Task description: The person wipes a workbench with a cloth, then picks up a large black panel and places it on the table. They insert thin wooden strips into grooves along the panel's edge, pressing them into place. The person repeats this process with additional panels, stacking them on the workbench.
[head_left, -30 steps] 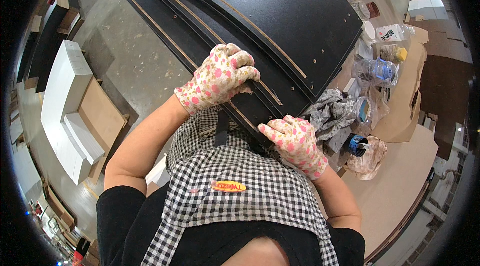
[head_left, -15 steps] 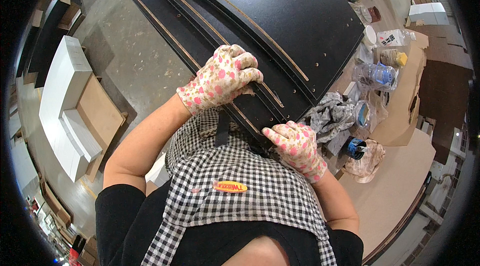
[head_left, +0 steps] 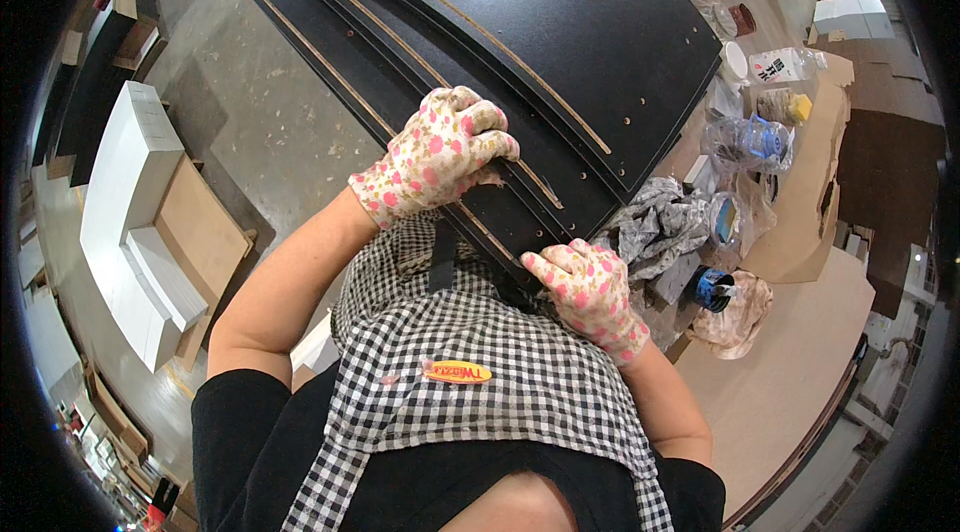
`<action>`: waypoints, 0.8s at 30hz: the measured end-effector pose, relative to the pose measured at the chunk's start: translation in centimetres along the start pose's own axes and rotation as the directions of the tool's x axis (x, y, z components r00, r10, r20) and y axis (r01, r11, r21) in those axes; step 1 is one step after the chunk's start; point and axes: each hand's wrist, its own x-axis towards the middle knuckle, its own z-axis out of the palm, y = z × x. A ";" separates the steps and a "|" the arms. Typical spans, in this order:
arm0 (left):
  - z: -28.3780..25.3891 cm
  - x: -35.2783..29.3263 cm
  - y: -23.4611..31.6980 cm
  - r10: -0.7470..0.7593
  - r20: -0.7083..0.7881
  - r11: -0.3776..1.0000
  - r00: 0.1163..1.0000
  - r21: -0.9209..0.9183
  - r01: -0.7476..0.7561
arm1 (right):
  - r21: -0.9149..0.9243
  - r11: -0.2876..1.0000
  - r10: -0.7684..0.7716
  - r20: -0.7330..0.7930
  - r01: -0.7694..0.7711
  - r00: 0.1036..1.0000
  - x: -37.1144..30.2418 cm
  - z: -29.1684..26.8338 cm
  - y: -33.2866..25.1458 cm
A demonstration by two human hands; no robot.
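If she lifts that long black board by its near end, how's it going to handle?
The black board is long, thin and flat, so it's probably stiff but awkward and heavy. Its smooth face may slip; the left hand and right hand wear gloves, which should help.

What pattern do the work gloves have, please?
White gloves with pink floral spots, clearest in the head view.
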 end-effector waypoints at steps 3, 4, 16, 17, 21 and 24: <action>-0.1 0.0 0.0 -0.008 0.002 1.000 1.000 -0.007 0.008 | 0.042 0.999 -0.015 -0.009 0.016 1.000 -0.3 -0.2 0.2; 0.0 0.0 0.0 -0.009 0.001 1.000 1.000 -0.009 0.009 | 0.047 0.999 -0.010 -0.008 0.011 1.000 -0.3 -0.2 0.2; -0.1 0.2 0.1 0.021 -0.045 1.000 0.999 -0.003 -0.022 | 0.103 0.990 0.102 -0.080 -0.093 0.992 -1.1 0.7 -0.6; -0.1 0.3 0.1 0.023 -0.048 1.000 0.999 -0.001 -0.024 | 0.120 0.987 0.119 -0.121 -0.104 0.986 -1.1 0.9 -0.7; -0.2 0.3 0.1 0.028 -0.045 1.000 0.999 -0.004 -0.028 | 0.125 0.977 0.193 -0.185 -0.172 0.964 -1.7 1.7 -1.2; -0.1 0.3 0.2 0.043 -0.066 0.999 0.997 0.001 -0.043 | 0.179 0.956 0.270 -0.214 -0.235 0.939 -2.3 2.2 -1.9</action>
